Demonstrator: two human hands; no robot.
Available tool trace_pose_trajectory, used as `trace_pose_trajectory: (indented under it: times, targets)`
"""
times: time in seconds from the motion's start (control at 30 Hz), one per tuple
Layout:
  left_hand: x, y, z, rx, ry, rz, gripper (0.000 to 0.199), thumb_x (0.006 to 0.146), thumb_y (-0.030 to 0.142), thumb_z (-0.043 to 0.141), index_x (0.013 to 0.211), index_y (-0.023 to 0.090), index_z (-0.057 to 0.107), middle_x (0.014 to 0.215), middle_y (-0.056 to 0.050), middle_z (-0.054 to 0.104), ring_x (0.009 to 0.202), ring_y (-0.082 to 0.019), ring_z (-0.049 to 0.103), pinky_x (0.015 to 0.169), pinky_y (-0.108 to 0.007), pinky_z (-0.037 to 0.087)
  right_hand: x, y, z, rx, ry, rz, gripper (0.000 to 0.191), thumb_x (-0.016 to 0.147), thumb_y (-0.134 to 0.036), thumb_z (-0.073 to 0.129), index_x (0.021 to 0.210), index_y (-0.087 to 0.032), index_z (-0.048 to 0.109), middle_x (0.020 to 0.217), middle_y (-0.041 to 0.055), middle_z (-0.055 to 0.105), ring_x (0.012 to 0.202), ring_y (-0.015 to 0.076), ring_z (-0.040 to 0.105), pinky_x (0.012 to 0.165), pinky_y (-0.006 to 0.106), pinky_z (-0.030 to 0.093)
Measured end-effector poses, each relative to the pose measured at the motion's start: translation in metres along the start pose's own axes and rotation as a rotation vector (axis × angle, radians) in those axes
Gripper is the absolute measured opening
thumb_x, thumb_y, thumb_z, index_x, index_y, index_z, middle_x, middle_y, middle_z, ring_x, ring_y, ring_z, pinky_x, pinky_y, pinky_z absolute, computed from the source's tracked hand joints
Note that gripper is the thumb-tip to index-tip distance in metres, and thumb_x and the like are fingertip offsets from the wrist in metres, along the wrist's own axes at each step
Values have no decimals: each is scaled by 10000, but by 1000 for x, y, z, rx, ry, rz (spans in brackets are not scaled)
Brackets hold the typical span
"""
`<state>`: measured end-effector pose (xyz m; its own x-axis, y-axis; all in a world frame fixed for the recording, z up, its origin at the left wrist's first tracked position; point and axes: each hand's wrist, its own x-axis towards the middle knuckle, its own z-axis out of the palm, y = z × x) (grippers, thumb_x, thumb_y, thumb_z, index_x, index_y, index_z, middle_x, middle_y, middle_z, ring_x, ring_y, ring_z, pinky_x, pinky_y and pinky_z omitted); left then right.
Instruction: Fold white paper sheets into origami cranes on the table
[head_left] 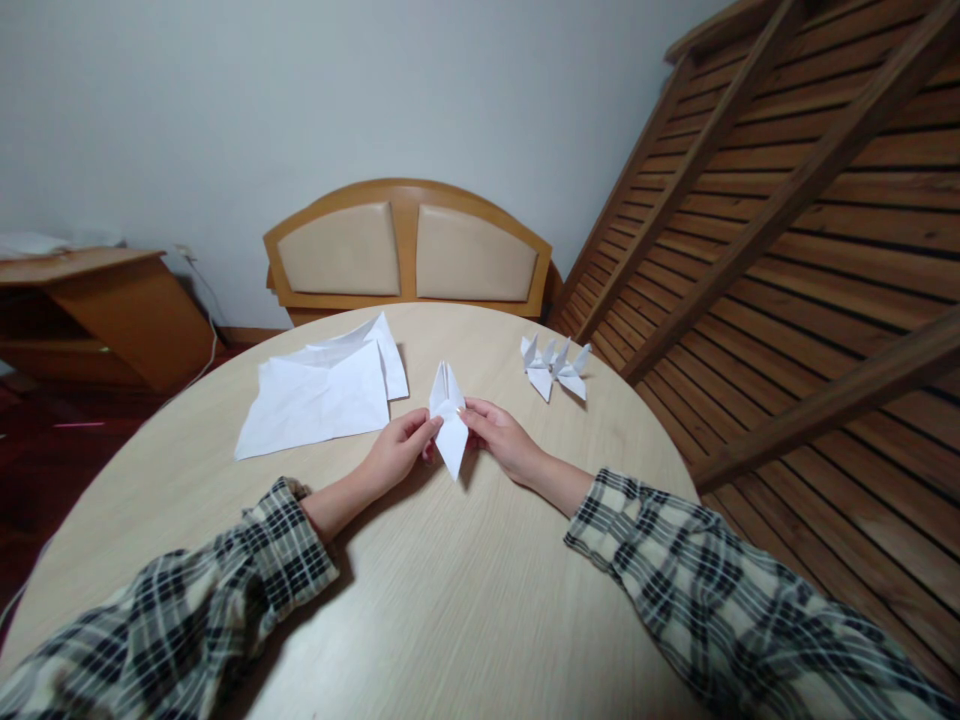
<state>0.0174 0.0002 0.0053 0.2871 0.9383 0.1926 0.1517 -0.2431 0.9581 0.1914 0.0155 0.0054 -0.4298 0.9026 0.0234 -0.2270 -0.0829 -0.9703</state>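
A white folded paper, long and diamond-shaped with a split upper point, is held over the middle of the round table. My left hand pinches its left edge between thumb and fingers. On the opposite edge, my right hand grips it the same way, thumb on top. Several white sheets lie overlapping to the left of my left hand, creased and slightly raised at the back. Folded paper cranes stand close together at the back right of the table.
Behind the table is a wooden headboard with two beige pads, against a pale wall. A slatted wooden panel leans along the right side. At the far left stands a brown desk with a cable beside it.
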Motion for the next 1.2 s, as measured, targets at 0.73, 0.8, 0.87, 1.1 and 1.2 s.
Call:
trace_pose_trajectory:
  times: [0.73, 0.8, 0.87, 1.1, 1.2]
  targets:
    - [-1, 5, 1, -52, -18, -59, 325, 814, 438, 550, 645, 161, 550, 557, 12, 487, 520, -117, 447, 516, -259, 365, -1, 5, -3, -136, -21, -43, 340, 716, -475, 693, 716, -169, 544, 683, -14, 553, 641, 116, 481, 650, 278, 362]
    - [0, 5, 1, -59, -36, -47, 326, 810, 444, 564, 663, 153, 564, 567, 12, 493, 526, -115, 446, 515, -254, 365, -2, 5, -3, -141, -20, -44, 335, 721, -475, 688, 729, -169, 552, 687, -13, 554, 645, 120, 483, 651, 279, 362]
    - [0, 5, 1, -65, -51, -33, 329, 810, 451, 569, 679, 150, 572, 578, 15, 494, 532, -113, 444, 514, -248, 367, -2, 6, -3, -147, -14, -47, 331, 726, -474, 682, 733, -169, 553, 685, -14, 549, 646, 122, 480, 649, 278, 359]
    - [-1, 2, 1, -68, -62, -15, 336, 818, 455, 570, 680, 149, 565, 585, 17, 487, 539, -111, 448, 513, -242, 372, -2, 7, -4, -171, -11, -56, 322, 743, -472, 666, 767, -171, 553, 713, -5, 558, 667, 131, 491, 658, 281, 366]
    - [-1, 2, 1, -69, -74, -14, 329, 823, 451, 567, 688, 150, 570, 585, 18, 486, 540, -111, 447, 514, -244, 369, -1, 8, -4, -184, -13, -64, 330, 747, -477, 665, 779, -168, 557, 731, 3, 567, 678, 136, 500, 662, 284, 368]
